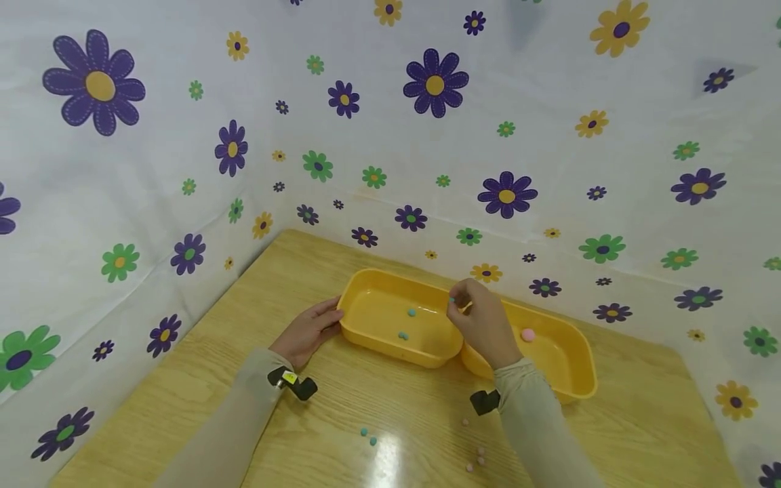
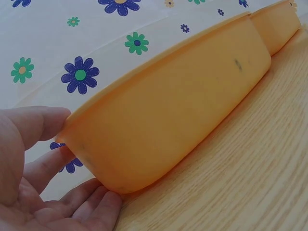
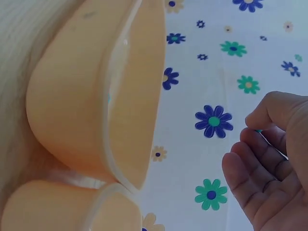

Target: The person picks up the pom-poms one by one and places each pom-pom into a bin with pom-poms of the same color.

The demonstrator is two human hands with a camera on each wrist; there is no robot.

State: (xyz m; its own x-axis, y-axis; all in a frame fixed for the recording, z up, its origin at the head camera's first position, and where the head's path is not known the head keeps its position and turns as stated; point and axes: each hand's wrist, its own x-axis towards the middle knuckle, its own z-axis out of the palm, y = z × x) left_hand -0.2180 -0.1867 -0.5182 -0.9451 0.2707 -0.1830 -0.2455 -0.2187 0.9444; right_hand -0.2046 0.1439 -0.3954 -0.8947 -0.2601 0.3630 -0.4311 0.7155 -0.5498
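My left hand (image 1: 308, 333) rests against the outer left end of a yellow plastic tub (image 1: 390, 351). In the left wrist view its thumb touches the rim and the other fingertips lie along the end wall, down to the table. Above the right end of this tub, my right hand (image 1: 485, 325) pinches a small blue ball (image 1: 451, 299) between thumb and index finger. Only a sliver of that ball shows in the right wrist view. Inside the left tub lie several small blue balls (image 1: 411, 312).
A second yellow tub (image 1: 576, 393) adjoins the first on the right, with a pink ball (image 1: 527, 335) inside. On the wooden table (image 1: 329, 420) in front lie two blue balls (image 1: 373, 441) and several small pink balls (image 1: 481, 461). A flowered cloth (image 1: 378, 122) stands behind.
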